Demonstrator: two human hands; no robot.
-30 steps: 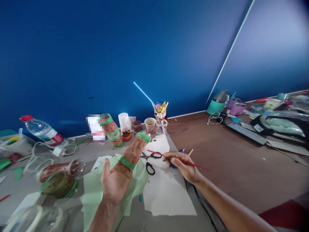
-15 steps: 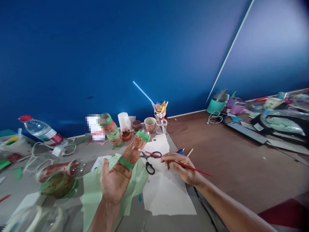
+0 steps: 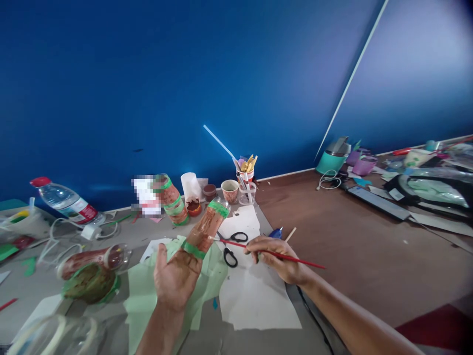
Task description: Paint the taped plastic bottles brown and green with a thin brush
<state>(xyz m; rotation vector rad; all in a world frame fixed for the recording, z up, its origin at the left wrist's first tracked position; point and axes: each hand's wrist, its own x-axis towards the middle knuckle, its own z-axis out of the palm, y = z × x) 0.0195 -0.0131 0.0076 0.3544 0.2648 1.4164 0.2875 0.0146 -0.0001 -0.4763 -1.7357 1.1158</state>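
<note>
My left hand (image 3: 176, 278) is palm up and holds a clear plastic bottle piece (image 3: 208, 226) painted brown, with green bands at both ends. Its fingers are hidden by the piece, so I cannot tell whether they are inside or under it. In my right hand (image 3: 275, 256) is a slim red paintbrush (image 3: 295, 258), pinched between thumb and fingers. The brush tip meets the lower right side of the brown surface. Black-handled scissors (image 3: 230, 257) lie just behind the brush on a white sheet (image 3: 258, 301). Under the left hand spreads a pale green sheet (image 3: 142, 291).
A similar banded brown piece (image 3: 170, 197) stands behind, near a brown paint pot (image 3: 193, 207) and a paper cup (image 3: 229, 191). Other painted pieces (image 3: 90, 283) and a red-capped water bottle (image 3: 70, 204) lie left. A teal container (image 3: 332, 160) stands at the right.
The brush tip has moved slightly down along the brown piece, towards its lower green band. The left hand and the piece stay almost still.
</note>
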